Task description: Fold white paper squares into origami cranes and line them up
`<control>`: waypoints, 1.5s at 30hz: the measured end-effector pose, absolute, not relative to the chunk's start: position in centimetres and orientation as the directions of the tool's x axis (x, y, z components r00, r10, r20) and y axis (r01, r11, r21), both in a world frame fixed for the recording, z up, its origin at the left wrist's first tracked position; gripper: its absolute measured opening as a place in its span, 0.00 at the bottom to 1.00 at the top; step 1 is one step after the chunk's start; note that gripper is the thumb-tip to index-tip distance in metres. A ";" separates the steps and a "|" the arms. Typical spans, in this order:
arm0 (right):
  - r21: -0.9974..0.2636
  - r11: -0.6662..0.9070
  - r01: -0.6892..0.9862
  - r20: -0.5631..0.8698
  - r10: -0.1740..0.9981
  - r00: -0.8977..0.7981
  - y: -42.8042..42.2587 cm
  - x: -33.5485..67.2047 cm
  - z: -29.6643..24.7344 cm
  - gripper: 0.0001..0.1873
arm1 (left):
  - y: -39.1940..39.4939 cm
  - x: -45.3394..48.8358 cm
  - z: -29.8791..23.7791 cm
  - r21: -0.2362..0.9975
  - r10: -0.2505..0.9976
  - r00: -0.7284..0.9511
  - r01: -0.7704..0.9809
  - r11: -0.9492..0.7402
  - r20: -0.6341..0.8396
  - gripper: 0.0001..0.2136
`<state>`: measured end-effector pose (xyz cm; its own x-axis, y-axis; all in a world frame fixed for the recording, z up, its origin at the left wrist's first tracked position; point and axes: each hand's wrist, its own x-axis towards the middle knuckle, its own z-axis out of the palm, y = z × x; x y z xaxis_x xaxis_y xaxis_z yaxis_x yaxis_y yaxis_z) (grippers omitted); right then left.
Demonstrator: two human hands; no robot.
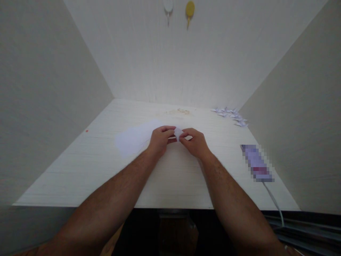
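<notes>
Over the white desk (pixel 176 185), the left hand (pixel 161 139) and right hand (pixel 195 141) pinch a small piece of paper (pixel 178 133) from nine and three o'clock, presumably to steady it; a white sheet (pixel 134 138) lies toward nine, seemingly within reach, and folded pieces (pixel 234 114) between two and three, apparently out of the way

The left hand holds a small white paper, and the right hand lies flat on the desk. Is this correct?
The right hand is not flat on the desk: the head view shows it pinching the small white paper too. The left hand does hold it.
</notes>
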<state>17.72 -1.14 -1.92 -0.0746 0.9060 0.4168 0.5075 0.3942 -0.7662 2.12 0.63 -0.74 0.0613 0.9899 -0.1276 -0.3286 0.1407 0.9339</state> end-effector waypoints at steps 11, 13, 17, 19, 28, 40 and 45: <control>-0.748 0.357 0.559 0.378 0.922 -0.083 -1.3 17.3 -1.4 0.03 | 0.0 2.9 -0.5 0.932 0.997 0.012 -0.354 0.077 -0.078 0.13; -0.733 0.368 0.572 0.383 0.918 -0.099 -1.3 17.1 -1.5 0.04 | 0.0 3.0 -0.7 0.939 0.998 0.002 -0.337 0.060 -0.063 0.14; -0.714 0.366 0.597 0.384 0.918 -0.104 -1.2 17.0 -1.6 0.04 | 0.0 3.0 -0.9 0.955 0.999 0.018 -0.296 0.038 -0.034 0.16; -0.730 0.325 0.602 0.352 0.933 -0.077 -1.2 17.0 -1.5 0.04 | 0.0 2.9 -1.0 0.969 0.999 0.041 -0.246 0.019 -0.009 0.18; -0.907 0.090 0.412 0.094 0.996 -0.009 -1.2 17.0 -0.9 0.06 | 0.1 2.4 -0.9 0.997 0.993 0.102 -0.047 -0.062 0.066 0.19; -0.956 0.050 0.288 0.036 0.998 -0.055 -1.3 17.0 -1.2 0.07 | 0.1 2.5 -1.1 0.992 0.987 0.098 -0.020 -0.128 0.130 0.15; -0.975 0.026 0.218 0.018 0.999 -0.038 -1.3 17.0 -1.1 0.06 | 0.0 2.5 -0.8 0.994 0.992 0.068 -0.036 -0.103 0.105 0.15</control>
